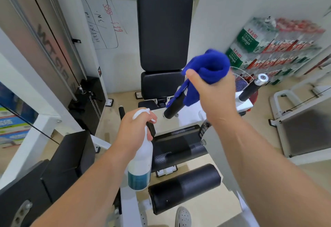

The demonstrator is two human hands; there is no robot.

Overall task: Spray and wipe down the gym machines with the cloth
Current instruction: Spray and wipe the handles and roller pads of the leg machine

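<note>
The person stands at the near end of a leg-extension machine, and the step in hand looks like the change from spraying to wiping. The left hand point(133, 131) is clenched around the neck of a white spray bottle point(140, 165), a finger on the trigger and the nozzle pointing toward the far side of the machine, while the right hand point(213, 92) grasps a bunched blue cloth point(208, 69) raised above the right-hand black handle grip point(172, 109), a loose corner of it trailing onto that grip. The tall black backrest point(163, 27) stands at the far end, the seat pad point(176, 148) lies just beyond the bottle, and the black leg roller point(184, 187) sits nearest. The next move, I judge, calls for lowering the cloth onto the handle grip or the pads and rubbing along them (a fresh squeeze first, if they are dry). Whether any surface is wet cannot be made out, and no mist shows. The right forearm hides the machine's right side, the bottle's label is unreadable, the cloth is blurred, and the stacked water-bottle packs point(265, 47) at far right are smeared by the lens.
</note>
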